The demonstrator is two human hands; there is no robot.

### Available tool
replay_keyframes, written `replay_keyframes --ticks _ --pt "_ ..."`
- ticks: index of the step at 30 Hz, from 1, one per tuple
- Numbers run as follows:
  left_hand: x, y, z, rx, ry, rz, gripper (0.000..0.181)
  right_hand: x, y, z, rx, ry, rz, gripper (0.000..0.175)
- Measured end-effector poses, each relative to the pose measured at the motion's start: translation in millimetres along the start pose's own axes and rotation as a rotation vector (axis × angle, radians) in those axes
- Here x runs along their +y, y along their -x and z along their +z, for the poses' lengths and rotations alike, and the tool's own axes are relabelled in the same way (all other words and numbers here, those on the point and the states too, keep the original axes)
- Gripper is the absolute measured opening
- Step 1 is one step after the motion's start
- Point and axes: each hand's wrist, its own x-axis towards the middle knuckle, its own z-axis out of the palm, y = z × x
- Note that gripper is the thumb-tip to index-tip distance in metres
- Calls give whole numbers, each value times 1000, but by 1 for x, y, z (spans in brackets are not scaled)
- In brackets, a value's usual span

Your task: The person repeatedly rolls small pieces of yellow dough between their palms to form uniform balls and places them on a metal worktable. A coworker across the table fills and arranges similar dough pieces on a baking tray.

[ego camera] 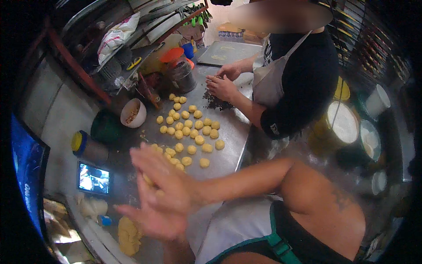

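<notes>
My right hand [168, 175] and my left hand [161, 216] are pressed palm against palm, slightly blurred, with a piece of yellow dough [148, 180] partly showing between them. Beyond them, many small yellow dough balls [199, 140] lie spread on the metal worktop [227, 158]. A larger lump of yellow dough [128, 236] rests near my left wrist. Most of the dough between my palms is hidden.
Across the worktop, a co-worker's hands [224, 84] are over small dark pieces [214, 100]. A white bowl [133, 113], a jar with a yellow lid [89, 148] and a lit screen [94, 178] stand along the wall side. A metal tray [227, 54] lies at the far end.
</notes>
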Motion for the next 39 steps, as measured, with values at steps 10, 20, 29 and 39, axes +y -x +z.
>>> replay_keyframes --ticks 10,20,29,39 --pt "4 -2 -5 -21 -273 140 99 -27 9 -15 -241 -118 102 90" --pt "17 12 -26 -93 -269 179 110 -45 3 -6 -218 -185 -59 80" --pt "1 14 -27 -34 -420 206 110 -58 4 -14 -246 -411 -59 73" --pt "9 10 -13 204 -908 265 118 -39 -17 -33 -417 -69 -27 76"
